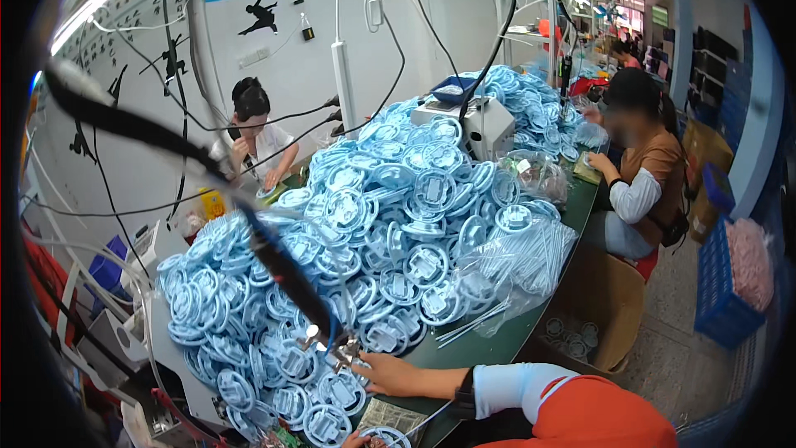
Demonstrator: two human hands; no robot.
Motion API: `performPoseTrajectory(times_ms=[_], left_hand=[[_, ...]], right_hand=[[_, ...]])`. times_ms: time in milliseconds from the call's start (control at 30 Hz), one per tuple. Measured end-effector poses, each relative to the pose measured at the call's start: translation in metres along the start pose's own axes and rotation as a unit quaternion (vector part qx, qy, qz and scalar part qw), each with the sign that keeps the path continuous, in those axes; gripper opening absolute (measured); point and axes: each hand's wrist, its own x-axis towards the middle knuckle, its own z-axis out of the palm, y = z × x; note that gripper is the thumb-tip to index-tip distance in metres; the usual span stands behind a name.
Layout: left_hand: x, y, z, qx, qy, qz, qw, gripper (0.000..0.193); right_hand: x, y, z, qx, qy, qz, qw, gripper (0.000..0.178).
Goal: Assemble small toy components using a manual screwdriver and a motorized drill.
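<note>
My right hand (388,375) reaches in from the right over the near edge of a heap of light-blue round plastic parts (433,191). Its fingers are stretched forward and apart, next to the metal end of a long black rod-shaped tool (286,274); whether they touch it I cannot tell. Only some fingers of my left hand (356,440) show at the bottom edge, closed at the rim of one round blue part (386,438). A thin white stick (433,417) slants from near that part toward my right wrist. Beside it lies a small flat greenish-brown piece (390,420).
Thin white sticks in a clear bag (531,257) lie on the green table (489,347). A grey machine (477,126) stands amid the heap. One person (259,145) works across the table, another (647,166) at the right. Cables hang overhead. A box (618,307) and blue crate (720,294) stand right.
</note>
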Motion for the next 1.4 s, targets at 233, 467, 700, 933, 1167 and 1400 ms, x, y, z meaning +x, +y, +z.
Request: performPoseTrajectory(times_ms=[233, 467, 700, 933, 1167, 1400], left_hand=[[-0.010, -0.034, 0.011, 0.097, 0.023, -0.020, 0.995, 0.037], [-0.012, -0.020, 0.013, 0.132, 0.037, -0.023, 0.990, 0.043], [-0.007, -0.014, 0.011, 0.130, 0.017, -0.013, 0.991, 0.044], [-0.001, -0.005, 0.010, 0.092, 0.025, -0.005, 0.995, 0.041], [-0.004, -0.008, 0.012, 0.112, 0.020, -0.008, 0.994, 0.044], [0.007, -0.010, 0.000, 0.062, -0.008, 0.039, 0.997, 0.053]], right_hand=[[-0.027, 0.003, -0.123, -0.043, 0.034, 0.015, 0.998, 0.031], [0.081, 0.172, -0.212, -0.095, 0.298, 0.133, 0.941, 0.065], [0.197, 0.199, -0.182, -0.118, 0.231, 0.163, 0.952, 0.092], [0.239, 0.158, -0.100, 0.093, 0.160, 0.098, 0.978, 0.038], [0.227, 0.102, -0.080, 0.099, 0.005, -0.091, 0.991, 0.040], [0.193, 0.076, -0.102, 0.121, 0.189, -0.022, 0.974, 0.046]])
